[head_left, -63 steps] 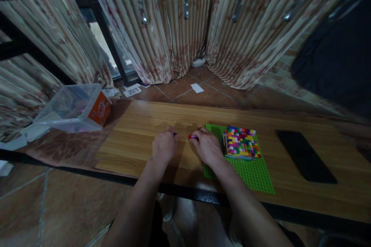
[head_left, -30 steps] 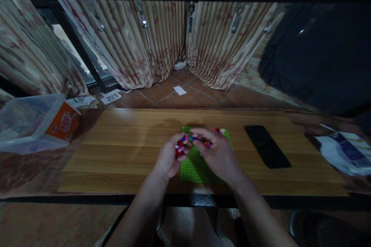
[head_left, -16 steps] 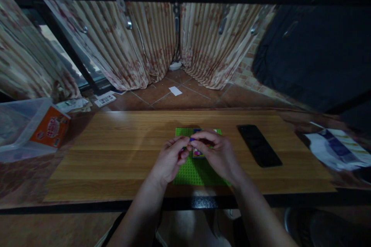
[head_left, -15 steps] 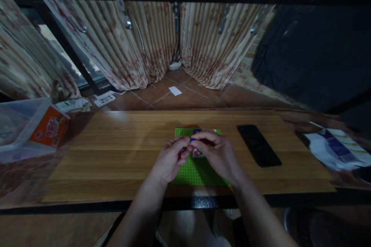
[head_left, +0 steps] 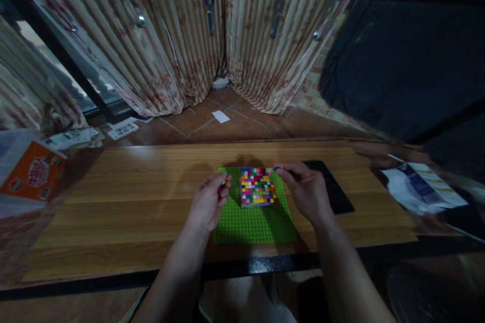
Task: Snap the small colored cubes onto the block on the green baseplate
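- The left hand [head_left: 207,203] hovered over the left edge of the green baseplate [head_left: 254,224], just beside the brick block [head_left: 258,186].
- Its fingers [head_left: 221,185] were curled in, thumb against forefinger, pinching a small piece [head_left: 224,181] whose colour could not be made out.
- The right hand [head_left: 307,190] sat at the block's far right corner. Its fingers [head_left: 287,172] were drawn together at the tips, but whether they gripped anything could not be told.
- The multicoloured brick block stood flat on the far half of the baseplate, between the two hands and untouched by either.
- The baseplate lay on the wooden table [head_left: 132,186], near its front edge.
- A black phone [head_left: 338,201] lay right of the baseplate, partly hidden under the right hand.
- An orange box [head_left: 32,172] stood far left, well apart.
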Tool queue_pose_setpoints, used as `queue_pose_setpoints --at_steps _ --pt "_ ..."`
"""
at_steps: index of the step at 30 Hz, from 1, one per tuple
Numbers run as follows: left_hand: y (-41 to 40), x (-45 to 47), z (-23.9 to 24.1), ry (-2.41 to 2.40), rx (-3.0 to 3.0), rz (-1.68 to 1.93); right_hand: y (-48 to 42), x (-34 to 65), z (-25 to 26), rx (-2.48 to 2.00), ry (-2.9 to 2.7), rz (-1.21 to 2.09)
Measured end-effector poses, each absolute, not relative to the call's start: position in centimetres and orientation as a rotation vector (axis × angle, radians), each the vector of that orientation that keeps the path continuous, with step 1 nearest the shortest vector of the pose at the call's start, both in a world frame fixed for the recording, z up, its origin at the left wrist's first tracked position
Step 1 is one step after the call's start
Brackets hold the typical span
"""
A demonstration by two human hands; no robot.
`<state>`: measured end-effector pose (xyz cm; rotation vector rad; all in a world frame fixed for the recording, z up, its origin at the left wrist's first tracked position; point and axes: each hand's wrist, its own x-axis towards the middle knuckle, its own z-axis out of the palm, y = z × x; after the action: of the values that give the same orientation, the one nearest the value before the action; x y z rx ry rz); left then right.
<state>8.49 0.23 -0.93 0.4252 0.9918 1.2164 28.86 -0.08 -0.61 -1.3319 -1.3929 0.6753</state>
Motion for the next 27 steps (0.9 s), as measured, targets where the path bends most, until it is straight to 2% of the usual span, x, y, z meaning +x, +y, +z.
queue_pose_setpoints --at_steps 12,27 --pt "0.6 9.6 -1.9 1.036 0.405 1.195 1.0 26.4 -2.1 -1.423 -1.664 0.450" --pt "0.2 10.2 -2.6 1.006 0.408 1.170 2.2 25.6 -2.7 -1.443 -1.637 0.606"
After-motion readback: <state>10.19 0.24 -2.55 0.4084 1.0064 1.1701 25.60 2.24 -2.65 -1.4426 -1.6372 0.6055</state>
